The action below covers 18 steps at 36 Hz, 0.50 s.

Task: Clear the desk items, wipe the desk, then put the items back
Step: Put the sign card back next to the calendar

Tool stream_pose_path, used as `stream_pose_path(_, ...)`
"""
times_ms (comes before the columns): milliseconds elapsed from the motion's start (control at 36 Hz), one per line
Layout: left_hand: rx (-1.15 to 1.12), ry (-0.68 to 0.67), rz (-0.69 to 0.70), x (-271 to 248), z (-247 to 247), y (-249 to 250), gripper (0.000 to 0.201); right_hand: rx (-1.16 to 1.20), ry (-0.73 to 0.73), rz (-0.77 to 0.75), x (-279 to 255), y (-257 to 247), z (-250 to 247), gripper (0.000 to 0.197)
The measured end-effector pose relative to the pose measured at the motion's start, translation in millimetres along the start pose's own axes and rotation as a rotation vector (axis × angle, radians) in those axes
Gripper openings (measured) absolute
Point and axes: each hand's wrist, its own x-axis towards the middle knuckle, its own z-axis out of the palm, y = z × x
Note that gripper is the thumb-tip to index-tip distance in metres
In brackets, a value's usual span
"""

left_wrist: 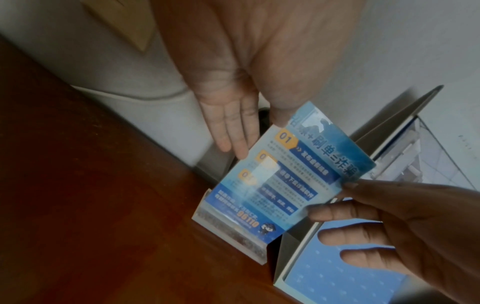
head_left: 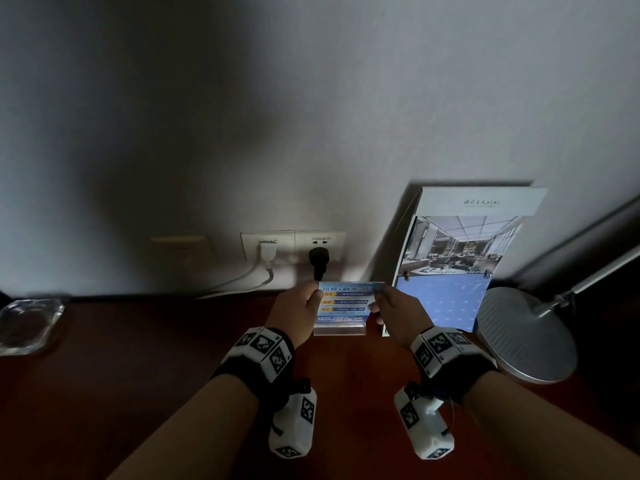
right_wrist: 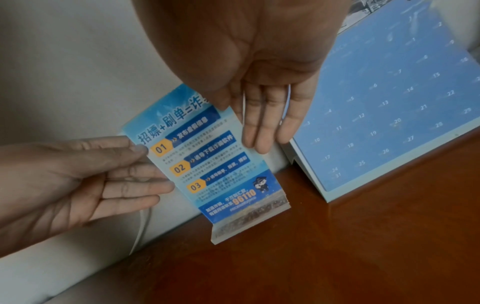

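The desk (head_left: 138, 375) is running dark and red-brown along the wall (head_left: 311, 98). A calendar (head_left: 460, 265) is leaning against that wall at the right, and a lamp (head_left: 523, 337) is standing on its round base just beside it. An ashtray (head_left: 27, 323) is sitting well apart at the far left. The sockets (head_left: 294, 242) are carrying a white plug and a black plug (head_left: 318, 259).

The sign (head_left: 346, 306), a blue card in a clear stand, is standing upright near the wall, in front of the black plug and just left of the calendar. Its foot is sitting at desk level. Whether it is resting there or hanging just clear cannot be told.

The left hand (head_left: 298, 315) is pinching the sign's left edge and the right hand (head_left: 398, 317) its right edge. On each hand the thumb is lying on the printed face. The fingers (right_wrist: 265, 123) are lying straight and close together behind the card.

The sign is the item in hand. With the calendar, lamp and ashtray all on the desk and no cloth in view, this is probably either the opening of the clearing or the close of the putting back, and the pictures are not settling which.

If it is a lift, the next move is calling for a straight rise, keeping the card clear of the plug behind and the calendar beside. If it is a placing, it is calling for the foot to sit flat before both pinches let go.
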Motion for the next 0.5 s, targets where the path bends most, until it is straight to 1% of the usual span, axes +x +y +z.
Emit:
stream_pose_path(222, 0.007, 0.025, 0.015, 12.0, 9.9, 2.5, 0.031, -0.033, 0.008, 0.027, 15.1, 8.2, -0.7, 0.031)
stream_pose_path(389, 0.014, 0.027, 0.024, 17.7, 15.0, 0.4, 0.03, -0.031, 0.008, 0.047, 22.0, 13.1, 2.1, 0.027)
stream_pose_path(500, 0.021, 0.025, 0.025, 19.5, 17.6, 0.0, 0.03, -0.033, 0.011, 0.057, 24.7, 14.8, 3.0, 0.027)
